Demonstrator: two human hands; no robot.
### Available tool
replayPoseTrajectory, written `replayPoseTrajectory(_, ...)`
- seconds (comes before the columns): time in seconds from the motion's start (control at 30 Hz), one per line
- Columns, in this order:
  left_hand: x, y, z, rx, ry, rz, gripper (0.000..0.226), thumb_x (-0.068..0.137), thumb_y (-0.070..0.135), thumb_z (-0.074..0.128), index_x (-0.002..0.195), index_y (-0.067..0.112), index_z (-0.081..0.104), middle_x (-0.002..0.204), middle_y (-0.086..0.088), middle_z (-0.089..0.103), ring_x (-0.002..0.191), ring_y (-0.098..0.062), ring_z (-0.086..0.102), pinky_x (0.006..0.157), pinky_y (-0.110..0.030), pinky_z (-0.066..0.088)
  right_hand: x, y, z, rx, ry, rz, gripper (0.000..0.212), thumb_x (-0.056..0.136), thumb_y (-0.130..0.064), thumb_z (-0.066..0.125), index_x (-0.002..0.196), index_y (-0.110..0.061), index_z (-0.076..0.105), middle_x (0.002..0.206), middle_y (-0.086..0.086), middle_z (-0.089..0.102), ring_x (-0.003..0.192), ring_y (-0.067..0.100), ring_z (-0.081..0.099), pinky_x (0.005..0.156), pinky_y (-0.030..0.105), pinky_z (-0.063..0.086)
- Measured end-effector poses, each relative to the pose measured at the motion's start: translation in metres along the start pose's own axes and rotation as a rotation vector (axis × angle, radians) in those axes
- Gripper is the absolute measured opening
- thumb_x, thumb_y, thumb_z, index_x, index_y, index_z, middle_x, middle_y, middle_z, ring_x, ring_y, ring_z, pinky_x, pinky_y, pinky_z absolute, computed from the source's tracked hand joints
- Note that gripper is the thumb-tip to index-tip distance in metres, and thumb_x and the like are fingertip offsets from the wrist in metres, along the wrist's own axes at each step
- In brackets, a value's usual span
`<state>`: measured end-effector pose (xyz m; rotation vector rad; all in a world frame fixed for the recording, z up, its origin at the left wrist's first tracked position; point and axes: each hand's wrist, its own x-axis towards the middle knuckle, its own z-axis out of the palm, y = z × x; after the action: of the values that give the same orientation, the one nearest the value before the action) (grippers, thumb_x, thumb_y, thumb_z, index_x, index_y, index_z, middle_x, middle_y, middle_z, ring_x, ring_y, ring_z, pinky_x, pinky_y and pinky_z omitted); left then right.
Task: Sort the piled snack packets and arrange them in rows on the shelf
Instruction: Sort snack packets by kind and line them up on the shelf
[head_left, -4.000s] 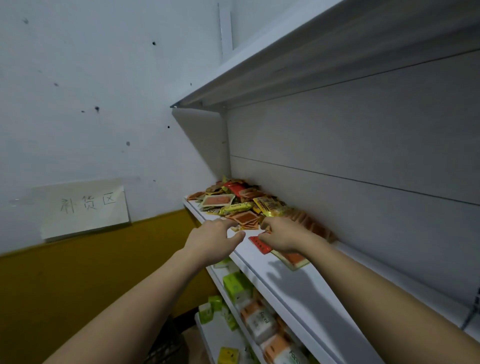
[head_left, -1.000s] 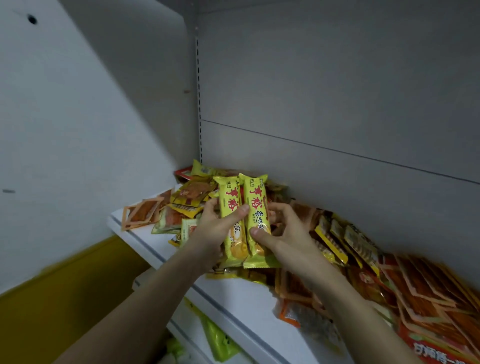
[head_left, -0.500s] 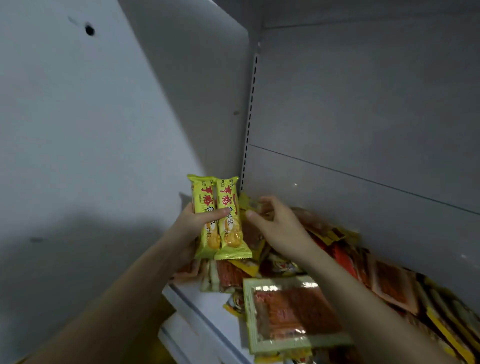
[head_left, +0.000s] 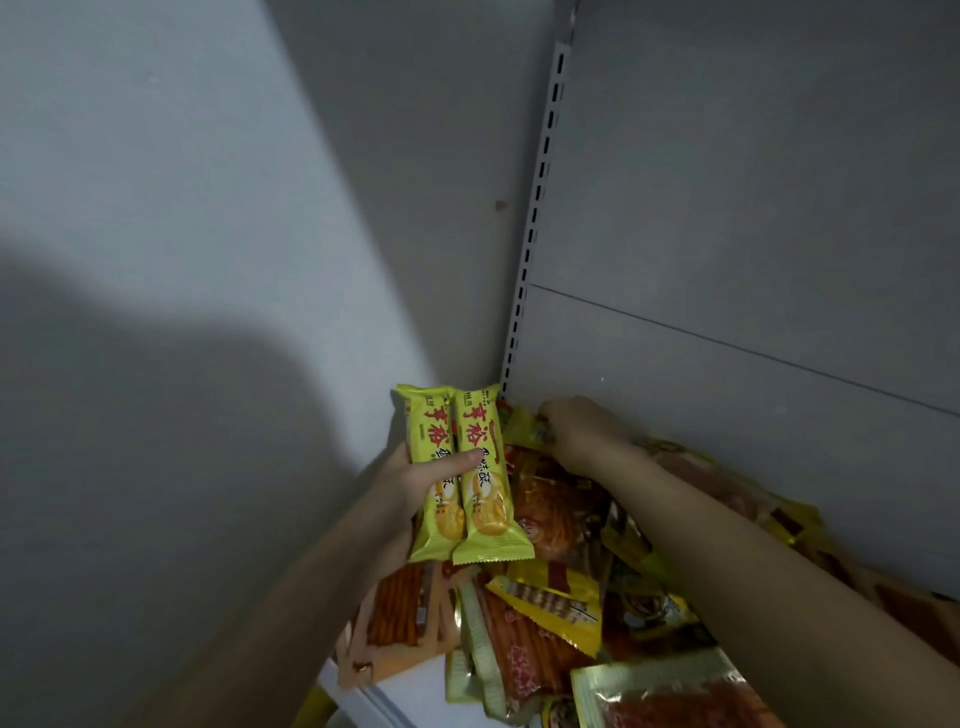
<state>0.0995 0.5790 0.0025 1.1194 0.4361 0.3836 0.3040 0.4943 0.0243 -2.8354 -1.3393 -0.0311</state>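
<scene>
Yellow-wrapped snack bars (head_left: 470, 475), two of them, are held side by side and upright in the left hand (head_left: 415, 480); the thumb lies across their fronts and the fingers are behind, out of sight. Both wrappers carry red characters and a picture of a golden biscuit near the lower end. They are raised above the pile, at the left end of the shelf (head_left: 415, 699), close to the wall (head_left: 208, 260).

Right hand (head_left: 576, 428): reaching into the far back corner of the shelf, knuckles up, fingers curled down into the packets there. Whether it has hold of one I cannot tell; the fingertips are hidden.

Shelf contents: a loose, unsorted pile of snack packets (head_left: 545, 597) covering the board from the corner rightward. Observed in it are orange packets with clear windows showing stick-shaped snacks (head_left: 400, 618), yellow foil packets (head_left: 556, 605), and a gold-edged packet of red strips (head_left: 670, 699) at the lower edge of the view. Packets overlap and lie at mixed angles. Only a small strip of white shelf front is bare.

A slotted upright (head_left: 540, 197) runs up the corner where the grey back panel (head_left: 753, 234) meets the wall.
</scene>
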Motion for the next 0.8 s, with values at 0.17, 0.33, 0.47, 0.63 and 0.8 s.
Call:
replayPoseTrajectory(0.17, 0.000, 0.003, 0.000, -0.045, 0.016, -0.012, 0.052, 0.077, 0.015, 0.074, 0.127, 0.012, 0.062, 0.110, -0.015, 0.075, 0.097, -0.035, 0.073, 0.075, -0.046, 0.061, -0.011, -0.001, -0.019, 0.179, 0.208, -0.106, 0.020, 0.095, -0.024, 0.057, 0.115, -0.019, 0.058, 0.113, 0.003, 0.060, 0.101, 0.026, 0.060, 0.080, 0.033, 0.048)
replayPoseTrajectory(0.33, -0.013, 0.008, 0.016, -0.134, 0.030, 0.011, 0.041, 0.083, 0.011, 0.073, 0.123, 0.016, 0.063, 0.109, -0.014, 0.075, 0.095, -0.034, 0.074, 0.068, -0.043, 0.061, -0.066, -0.011, -0.055, 0.697, 0.421, -0.140, 0.038, 0.088, -0.025, 0.070, 0.120, -0.036, 0.053, 0.108, -0.013, 0.056, 0.091, 0.015, 0.061, 0.076, 0.032, 0.048)
replayPoseTrajectory(0.47, -0.036, 0.003, 0.031, -0.138, 0.026, -0.010, 0.054, 0.075, 0.018, 0.076, 0.127, 0.016, 0.061, 0.110, -0.015, 0.075, 0.096, -0.036, 0.074, 0.071, -0.044, 0.061, -0.128, -0.005, -0.052, 0.975, 0.498, -0.170, 0.041, 0.087, -0.017, 0.072, 0.113, -0.038, 0.050, 0.103, -0.010, 0.064, 0.074, 0.016, 0.068, 0.063, 0.031, 0.055)
replayPoseTrajectory(0.63, -0.072, -0.018, 0.061, -0.159, 0.009, -0.029, 0.039, 0.083, 0.010, 0.074, 0.120, 0.012, 0.066, 0.108, -0.020, 0.074, 0.093, -0.038, 0.073, 0.076, -0.048, 0.060, -0.189, 0.013, -0.023, 0.981, 0.468, -0.366, 0.054, 0.083, 0.010, 0.065, 0.111, -0.035, 0.055, 0.121, -0.015, 0.056, 0.121, 0.006, 0.053, 0.099, 0.031, 0.048)
replayPoseTrajectory(0.8, -0.098, -0.041, 0.094, -0.118, 0.040, 0.038, 0.046, 0.086, 0.004, 0.071, 0.130, 0.013, 0.061, 0.111, -0.019, 0.073, 0.098, -0.039, 0.072, 0.074, -0.048, 0.060, -0.231, 0.031, -0.005, 1.098, 0.410, -0.378, 0.061, 0.079, 0.027, 0.040, 0.094, -0.026, 0.067, 0.124, -0.013, 0.056, 0.126, 0.013, 0.052, 0.105, 0.037, 0.046)
